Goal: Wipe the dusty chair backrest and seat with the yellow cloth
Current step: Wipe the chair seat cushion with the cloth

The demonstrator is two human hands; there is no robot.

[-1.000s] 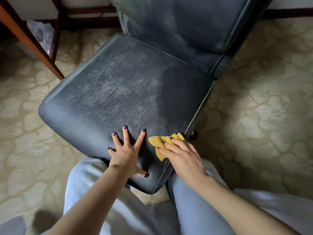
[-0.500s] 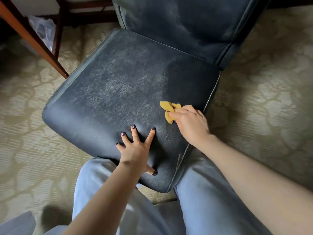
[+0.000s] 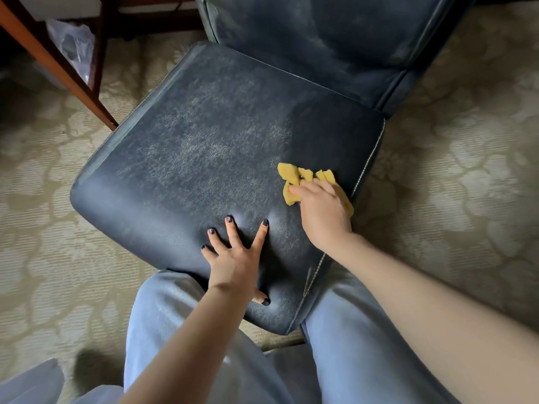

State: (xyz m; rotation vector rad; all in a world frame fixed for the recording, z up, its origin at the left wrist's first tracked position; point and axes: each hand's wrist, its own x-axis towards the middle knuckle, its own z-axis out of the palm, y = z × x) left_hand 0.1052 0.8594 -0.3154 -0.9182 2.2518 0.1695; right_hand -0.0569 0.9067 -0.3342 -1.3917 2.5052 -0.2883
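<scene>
Two hands on the seat (image 3: 204, 147): left hand (image 3: 236, 258) splayed, right hand (image 3: 322, 208) gripping yellow cloth (image 3: 291, 177).

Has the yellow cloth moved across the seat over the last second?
Yes. The yellow cloth, under the right hand, has travelled from the seat's front corner toward the backrest, along the stitched right edge.
</scene>
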